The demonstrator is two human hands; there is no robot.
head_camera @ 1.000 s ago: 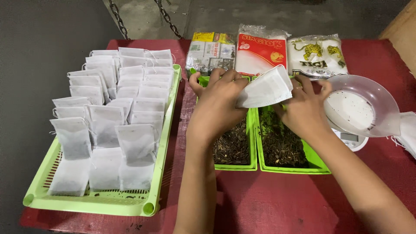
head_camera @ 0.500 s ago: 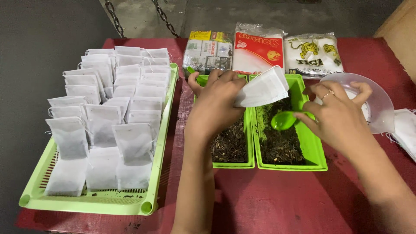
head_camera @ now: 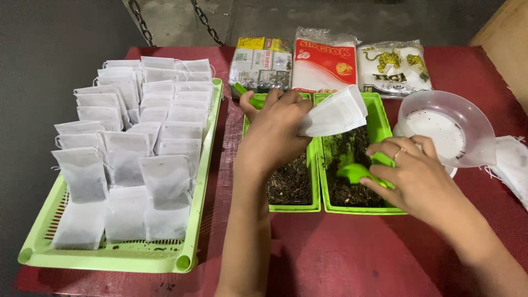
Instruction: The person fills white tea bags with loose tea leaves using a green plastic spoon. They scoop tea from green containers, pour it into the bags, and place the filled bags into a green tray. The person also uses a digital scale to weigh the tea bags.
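— Holding a small white filter bag (head_camera: 334,113), the left hand (head_camera: 275,129) pinches it by one end between thumb and fingers, so that the bag sticks out to the right, tilted, above the two green trays.

— And the right hand (head_camera: 410,179)?

— Its fingers are curled around a small green scoop (head_camera: 355,173), gripping the handle. The scoop's bowl sits low in the right green tray (head_camera: 379,118), on or just over the dark loose leaves (head_camera: 352,192) there; whether it touches them cannot be told.

— What about the other tray?

— The left green tray (head_camera: 313,206) lies touching the right one, side by side, and also holds dark dried leaves. The left wrist passes over it.

— What else stands on the red table (head_camera: 352,258)?

— To the far left is a large pale green slotted basket (head_camera: 110,257), filled with rows of white filled bags (head_camera: 165,176), overlapping and leaning back. Behind the trays lie three packets: a clear one with yellow and white contents (head_camera: 259,63), a red and white one (head_camera: 324,60), and a white one with a yellow striped animal printed on it (head_camera: 393,69). Just beside the right hand, to its right, a translucent plastic bowl (head_camera: 467,124) sits tilted on something white, with pale powder inside. More empty white bags (head_camera: 511,165) lie at the right edge.
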